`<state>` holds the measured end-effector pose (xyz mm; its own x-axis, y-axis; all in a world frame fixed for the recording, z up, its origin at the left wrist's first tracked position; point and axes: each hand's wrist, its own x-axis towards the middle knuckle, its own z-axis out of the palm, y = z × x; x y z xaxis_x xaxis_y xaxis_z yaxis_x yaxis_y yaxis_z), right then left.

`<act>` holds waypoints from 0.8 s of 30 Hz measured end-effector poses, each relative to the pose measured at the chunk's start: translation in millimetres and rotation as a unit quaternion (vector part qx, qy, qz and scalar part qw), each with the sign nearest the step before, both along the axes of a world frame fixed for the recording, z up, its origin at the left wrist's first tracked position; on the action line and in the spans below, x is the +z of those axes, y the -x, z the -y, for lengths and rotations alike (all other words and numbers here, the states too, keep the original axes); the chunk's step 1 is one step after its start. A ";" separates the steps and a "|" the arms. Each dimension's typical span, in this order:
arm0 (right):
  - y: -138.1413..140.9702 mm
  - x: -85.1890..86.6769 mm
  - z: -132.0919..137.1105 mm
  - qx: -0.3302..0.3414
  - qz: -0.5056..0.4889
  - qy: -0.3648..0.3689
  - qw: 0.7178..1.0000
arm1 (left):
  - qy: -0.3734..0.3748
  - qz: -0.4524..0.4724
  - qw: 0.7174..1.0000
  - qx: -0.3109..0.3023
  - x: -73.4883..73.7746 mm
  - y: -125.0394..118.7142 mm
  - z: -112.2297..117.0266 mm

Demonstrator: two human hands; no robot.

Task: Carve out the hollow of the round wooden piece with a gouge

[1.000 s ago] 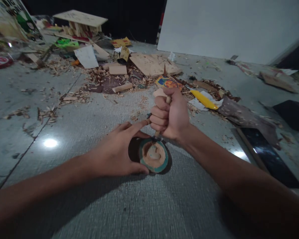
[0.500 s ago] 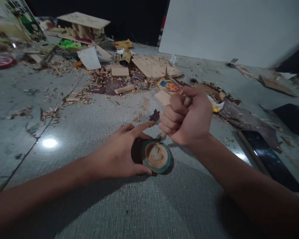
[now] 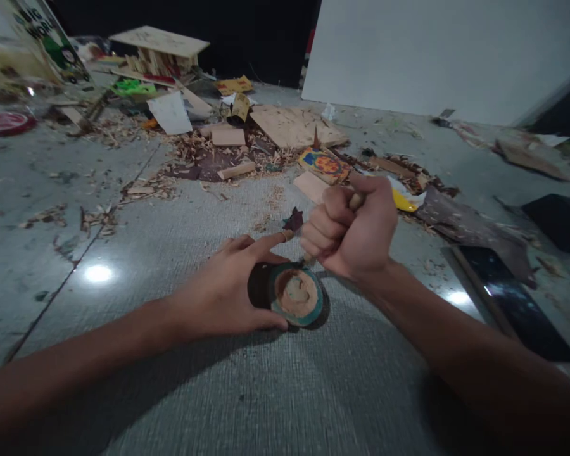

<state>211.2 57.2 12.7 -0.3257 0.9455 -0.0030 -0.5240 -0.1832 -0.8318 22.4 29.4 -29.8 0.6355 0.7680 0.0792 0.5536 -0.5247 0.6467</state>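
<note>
My left hand (image 3: 228,285) is wrapped round a small round container (image 3: 318,310) with a dark side and a teal rim, thumb at the near side and fingers at the far side. Tan, paste-like stuff (image 3: 300,294) with a hollow in its middle fills the container. My right hand (image 3: 351,231) makes a fist round a thin wooden stick (image 3: 357,201). One end shows by the thumb; the lower end comes out under the fist, close to the container's far rim. Whether it touches the rim I cannot tell. A dark scrap (image 3: 293,219) lies just beyond my left fingertips.
Wood shavings (image 3: 194,149), flat wooden pieces (image 3: 294,123) and a colourful packet (image 3: 325,164) litter the floor ahead. A phone (image 3: 517,304) lies to the right, near a brown sheet (image 3: 470,221). A small wooden structure (image 3: 161,47) stands at the back left. A white board (image 3: 432,57) stands behind.
My right hand has moved slightly down and left, bringing the stick's lower end nearer the container's rim. My left hand keeps its hold on the container.
</note>
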 end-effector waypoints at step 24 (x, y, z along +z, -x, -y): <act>-1.1 3.5 9.0 0.057 -0.007 -0.009 0.998 | 0.017 -0.007 1.000 -0.017 1.2 -0.1 2.1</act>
<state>212.3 48.3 16.2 -0.4312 0.9020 0.0197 -0.5122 -0.2267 -0.8284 22.5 27.4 -28.6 0.6617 0.7484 0.0452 0.5448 -0.5214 0.6568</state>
